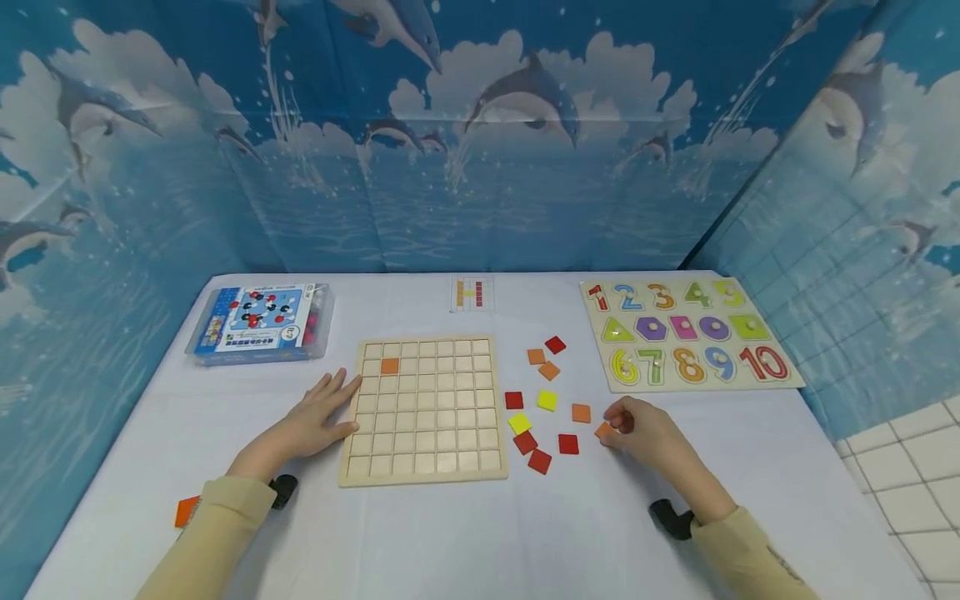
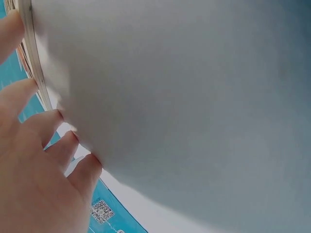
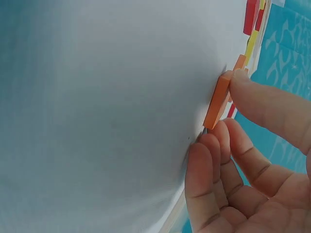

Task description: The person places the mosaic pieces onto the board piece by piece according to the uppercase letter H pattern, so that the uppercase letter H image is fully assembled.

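Note:
My left hand [image 1: 307,421] lies spread on the table, its fingertips against the left edge of a wooden grid board [image 1: 426,477]. In the left wrist view, the straight fingers of that hand [image 2: 43,170] reach toward the board's side [image 2: 31,48]. One orange square tile [image 1: 390,366] sits in a cell near the board's upper left. To the right of the loose tiles, my right hand [image 1: 648,435] pinches another orange tile [image 1: 604,431] by the thumb and fingers. The right wrist view shows this tile [image 3: 217,102] tilted on edge, close over the tabletop.
Several red, orange and yellow tiles [image 1: 568,444] lie scattered right of the board. A small pattern card [image 1: 472,294] is behind it. At the back stand a plastic-boxed set [image 1: 258,321] on the left and a number puzzle [image 1: 690,337] on the right. Something orange [image 1: 187,511] lies by the left sleeve.

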The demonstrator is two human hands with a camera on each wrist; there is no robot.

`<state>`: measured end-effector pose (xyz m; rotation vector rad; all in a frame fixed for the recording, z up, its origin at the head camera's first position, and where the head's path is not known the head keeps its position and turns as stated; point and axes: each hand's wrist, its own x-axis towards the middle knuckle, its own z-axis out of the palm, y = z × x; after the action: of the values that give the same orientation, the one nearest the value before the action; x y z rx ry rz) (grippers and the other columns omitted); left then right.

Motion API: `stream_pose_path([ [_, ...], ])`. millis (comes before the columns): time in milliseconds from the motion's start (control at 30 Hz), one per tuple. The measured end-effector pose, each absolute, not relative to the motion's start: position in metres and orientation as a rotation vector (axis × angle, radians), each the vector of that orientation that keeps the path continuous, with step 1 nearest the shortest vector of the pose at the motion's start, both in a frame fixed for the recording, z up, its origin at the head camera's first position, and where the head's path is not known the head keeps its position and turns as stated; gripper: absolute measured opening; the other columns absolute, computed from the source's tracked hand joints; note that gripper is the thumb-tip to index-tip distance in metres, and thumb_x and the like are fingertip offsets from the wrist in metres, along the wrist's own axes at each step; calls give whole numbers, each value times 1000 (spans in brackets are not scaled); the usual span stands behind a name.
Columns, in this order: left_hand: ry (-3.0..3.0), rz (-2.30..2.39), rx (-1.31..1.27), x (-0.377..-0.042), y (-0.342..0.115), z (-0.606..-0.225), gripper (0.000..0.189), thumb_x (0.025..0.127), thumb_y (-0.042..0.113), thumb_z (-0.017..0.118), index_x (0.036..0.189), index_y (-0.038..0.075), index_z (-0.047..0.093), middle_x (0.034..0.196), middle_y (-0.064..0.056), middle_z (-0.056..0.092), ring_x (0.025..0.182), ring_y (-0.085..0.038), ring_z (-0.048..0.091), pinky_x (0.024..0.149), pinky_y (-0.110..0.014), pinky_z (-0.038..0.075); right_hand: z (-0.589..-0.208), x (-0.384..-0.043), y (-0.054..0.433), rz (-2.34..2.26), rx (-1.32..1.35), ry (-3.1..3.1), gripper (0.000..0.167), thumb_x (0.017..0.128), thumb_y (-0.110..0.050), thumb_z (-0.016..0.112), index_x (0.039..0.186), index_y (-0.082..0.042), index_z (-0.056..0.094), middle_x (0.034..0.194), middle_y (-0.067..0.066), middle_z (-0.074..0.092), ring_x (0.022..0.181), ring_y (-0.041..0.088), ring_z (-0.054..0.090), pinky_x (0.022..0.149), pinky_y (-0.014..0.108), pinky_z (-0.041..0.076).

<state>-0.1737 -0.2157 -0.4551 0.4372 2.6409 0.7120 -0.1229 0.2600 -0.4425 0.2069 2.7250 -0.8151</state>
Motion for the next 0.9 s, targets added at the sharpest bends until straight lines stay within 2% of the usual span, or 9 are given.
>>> stream_pose_path([
  [233, 2636, 706, 429, -173, -220, -463, 74, 97, 32, 61, 157, 10, 25, 164, -24, 10, 150, -48, 2, 119, -67, 6, -444, -121, 254, -802, 230, 2686, 31, 85, -13, 76, 109, 2, 61, 92, 9, 62, 83, 20, 54, 72, 32, 53],
  [500, 2652, 700, 469, -174, -219, -466, 74, 97, 32, 61, 157, 9, 24, 163, -25, 10, 150, -49, 3, 119, -66, 7, -444, -120, 258, -788, 247, 2670, 33, 84, -19, 78, 107, 1, 64, 91, 8, 62, 84, 21, 54, 71, 31, 51],
  [733, 2657, 723, 487, -175, -219, -462, 74, 97, 34, 60, 157, 9, 24, 163, -25, 10, 150, -48, 2, 120, -66, 6, -435, -126, 255, -855, 167, 2615, 28, 84, -21, 78, 103, -4, 66, 84, 4, 63, 76, 18, 55, 65, 28, 48],
  [900, 2647, 748, 499, -176, -222, -459, 76, 98, 40, 58, 158, 12, 21, 163, -25, 7, 150, -48, -1, 119, -68, 3, -420, -139, 236, -980, 41, 2613, 30, 85, -22, 78, 105, -4, 66, 86, 4, 65, 75, 17, 58, 67, 28, 52],
])
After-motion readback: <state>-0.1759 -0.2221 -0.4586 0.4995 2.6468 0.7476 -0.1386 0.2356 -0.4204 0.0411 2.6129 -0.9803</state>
